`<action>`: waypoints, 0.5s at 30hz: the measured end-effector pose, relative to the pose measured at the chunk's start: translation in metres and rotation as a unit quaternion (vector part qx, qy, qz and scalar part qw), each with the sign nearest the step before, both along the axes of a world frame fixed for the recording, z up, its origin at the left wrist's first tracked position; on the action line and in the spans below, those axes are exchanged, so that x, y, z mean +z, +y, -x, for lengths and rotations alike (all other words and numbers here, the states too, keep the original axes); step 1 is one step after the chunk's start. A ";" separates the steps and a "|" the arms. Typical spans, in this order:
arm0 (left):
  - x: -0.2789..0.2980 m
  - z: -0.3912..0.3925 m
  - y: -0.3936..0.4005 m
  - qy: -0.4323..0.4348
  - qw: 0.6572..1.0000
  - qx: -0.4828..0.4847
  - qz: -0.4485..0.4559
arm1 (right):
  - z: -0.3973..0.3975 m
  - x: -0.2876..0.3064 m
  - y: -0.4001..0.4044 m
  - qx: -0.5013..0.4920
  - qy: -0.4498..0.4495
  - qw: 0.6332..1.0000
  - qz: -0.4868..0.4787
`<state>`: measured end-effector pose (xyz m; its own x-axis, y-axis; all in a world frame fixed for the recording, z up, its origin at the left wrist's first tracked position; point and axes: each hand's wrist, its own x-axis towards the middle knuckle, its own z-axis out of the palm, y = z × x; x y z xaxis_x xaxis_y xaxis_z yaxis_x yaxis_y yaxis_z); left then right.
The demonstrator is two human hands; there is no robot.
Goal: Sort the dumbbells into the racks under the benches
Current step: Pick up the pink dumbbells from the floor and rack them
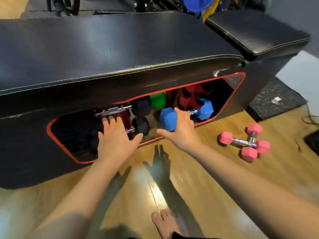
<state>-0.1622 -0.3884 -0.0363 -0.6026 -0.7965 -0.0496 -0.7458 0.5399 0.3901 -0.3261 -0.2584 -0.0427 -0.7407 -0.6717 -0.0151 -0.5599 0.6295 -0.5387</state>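
Note:
A black padded bench (120,49) has a red-edged rack opening (224,102) in its side. Inside lie a blue dumbbell (205,107), a green dumbbell (158,100), a black dumbbell (142,116), a dark red one with chrome handles (124,116) and red holders at the back. My left hand (117,137) is spread flat over the dark red dumbbell at the opening. My right hand (181,128) hovers with fingers apart in front of the blue dumbbell's near head, holding nothing. Two pink dumbbells (245,144) lie crossed on the wooden floor to the right.
A second black bench pad (259,35) adjoins at the right. A speckled rubber mat (272,99) lies behind the pink dumbbells. A blue object (195,4) and gym gear stand beyond the bench. My bare foot (164,221) rests on the floor below.

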 end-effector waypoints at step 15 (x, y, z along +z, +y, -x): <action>0.029 0.129 0.192 0.077 0.926 -0.352 -0.115 | 0.073 0.034 0.347 -0.316 -0.056 0.946 -0.046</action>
<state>-0.2909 -0.1959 -0.0070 -0.9825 -0.1823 -0.0394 -0.1663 0.7607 0.6275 -0.3994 0.0882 -0.0087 -0.9843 -0.0869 -0.1536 0.0013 0.8668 -0.4986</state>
